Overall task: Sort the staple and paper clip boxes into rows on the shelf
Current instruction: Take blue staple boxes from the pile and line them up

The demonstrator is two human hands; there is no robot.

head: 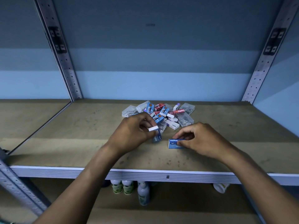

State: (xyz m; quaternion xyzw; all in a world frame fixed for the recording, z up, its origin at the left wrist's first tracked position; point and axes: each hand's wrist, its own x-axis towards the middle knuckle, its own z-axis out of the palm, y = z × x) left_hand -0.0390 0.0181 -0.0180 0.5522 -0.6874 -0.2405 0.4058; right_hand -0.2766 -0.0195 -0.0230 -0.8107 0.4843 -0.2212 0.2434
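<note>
Staple boxes are being pulled from the pile to start a row. The right hand pinches a blue staple box on the shelf; the left hand grips another box. Next, I judge, both must be set side by side.

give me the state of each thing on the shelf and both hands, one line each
left hand: fingers pinch a blue staples box, lifted at an angle
right hand: fingers grip a second blue staples box, flat on the shelf
pile of boxes: jumbled, unsorted
clear paper clip boxes: closed, within the pile
bottles: upright, lower shelf
</note>
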